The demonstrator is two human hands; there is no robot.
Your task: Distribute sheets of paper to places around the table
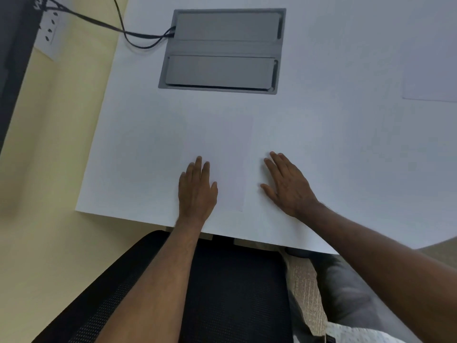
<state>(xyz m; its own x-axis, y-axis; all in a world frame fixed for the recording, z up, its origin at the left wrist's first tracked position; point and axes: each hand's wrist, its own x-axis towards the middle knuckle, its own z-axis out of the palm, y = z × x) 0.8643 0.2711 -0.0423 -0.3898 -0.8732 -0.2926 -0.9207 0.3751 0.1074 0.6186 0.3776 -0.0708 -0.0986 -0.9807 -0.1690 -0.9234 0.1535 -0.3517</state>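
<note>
A white sheet of paper (pixel 235 157) lies flat on the white table (pixel 346 169) near its front edge, barely distinct from the tabletop. My left hand (pixel 196 191) rests flat, palm down, on the sheet's left part with fingers slightly apart. Just past the sheet's right edge my right hand (pixel 288 184) also lies palm down, fingers spread. Neither hand grips anything. Another white sheet (pixel 430 80) lies on the table at the far right, cut off by the frame.
A grey metal cable box (pixel 222 49) with two lids is set into the table behind the sheet, with black cables (pixel 138 38) running from it off the left edge. A black mesh chair (pixel 235 280) stands under me at the table's front edge.
</note>
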